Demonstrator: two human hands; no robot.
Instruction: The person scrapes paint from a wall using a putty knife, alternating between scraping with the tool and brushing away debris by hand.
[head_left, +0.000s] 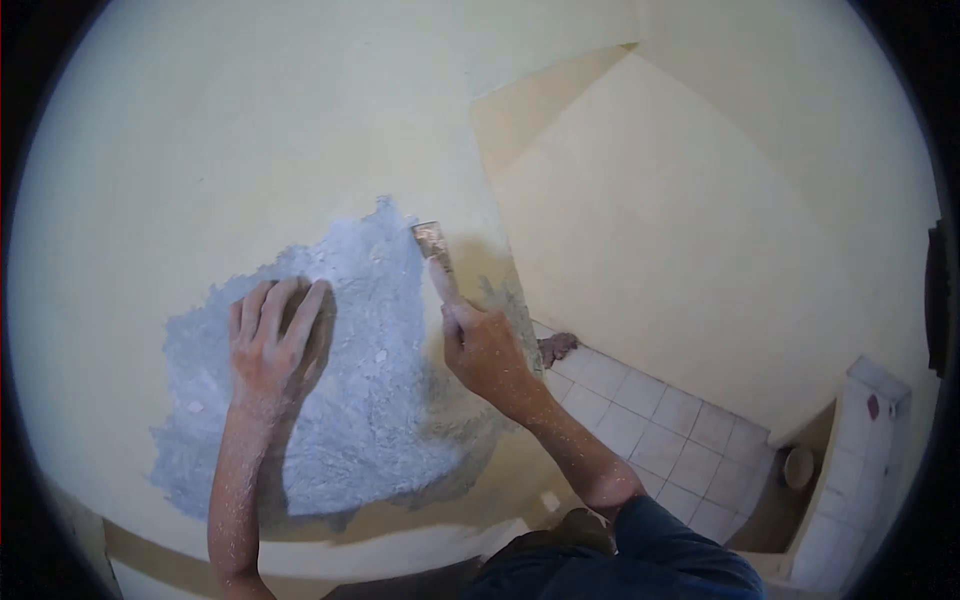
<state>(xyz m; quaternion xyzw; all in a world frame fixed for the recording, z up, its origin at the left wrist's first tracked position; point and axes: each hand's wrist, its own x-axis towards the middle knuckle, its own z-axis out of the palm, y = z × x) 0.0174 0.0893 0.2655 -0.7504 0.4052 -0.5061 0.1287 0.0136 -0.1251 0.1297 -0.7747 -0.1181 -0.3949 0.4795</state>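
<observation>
A putty knife (pixel 432 245) with a worn, stained blade is gripped by its handle in my right hand (pixel 487 345). Its blade lies against the right edge of a rough grey bare patch (pixel 370 400), where the cream paint (pixel 300 130) begins. On the left of this patch, my left hand (pixel 272 325) rests on the wall with fingers stretched upward and holds nothing. Pale dust speckles both forearms. A few small light flecks show on the grey surface.
To the right, the wall ends at a vertical edge. Beyond it are a white tiled floor (pixel 640 420), a crumpled brownish cloth-like thing (pixel 558 347), and a tiled ledge (pixel 845 480) around a recess with a pale round container (pixel 798 467).
</observation>
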